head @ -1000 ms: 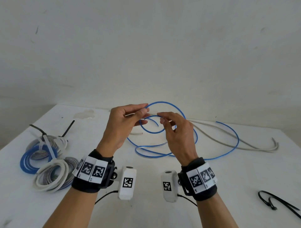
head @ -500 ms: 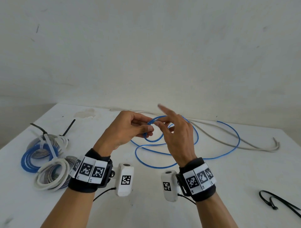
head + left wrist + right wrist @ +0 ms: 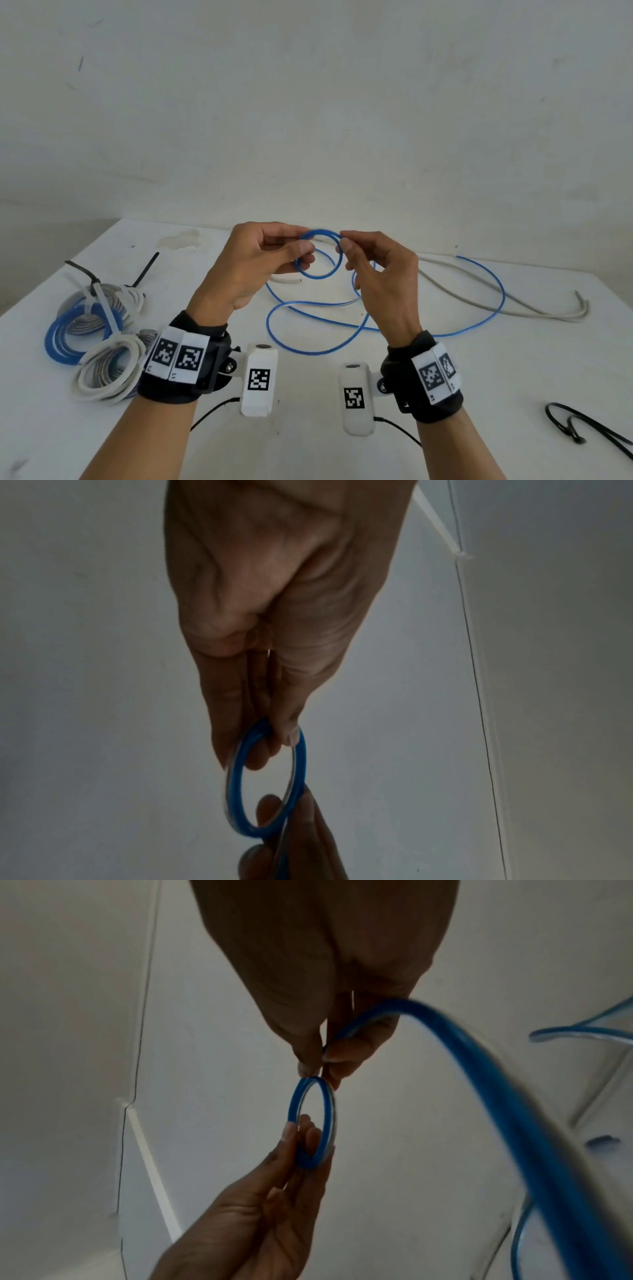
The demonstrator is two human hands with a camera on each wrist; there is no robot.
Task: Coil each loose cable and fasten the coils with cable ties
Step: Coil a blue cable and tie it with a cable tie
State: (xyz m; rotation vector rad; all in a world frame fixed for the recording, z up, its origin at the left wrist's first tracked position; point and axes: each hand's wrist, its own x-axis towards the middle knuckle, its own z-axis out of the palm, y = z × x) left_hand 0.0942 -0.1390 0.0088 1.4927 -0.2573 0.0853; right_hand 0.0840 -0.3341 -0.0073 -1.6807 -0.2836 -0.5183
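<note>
White table (image 3: 342,428) under me, blue cable (image 3: 320,255) up between my hands: left hand (image 3: 255,265) pinches the small loop's near side, right hand (image 3: 378,274) pinches its far side. I'd match each turn's size, slack trailing rightward.

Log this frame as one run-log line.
step: coiling blue cable | left hand: pinches loop | right hand: pinches loop | rest: on table
</note>
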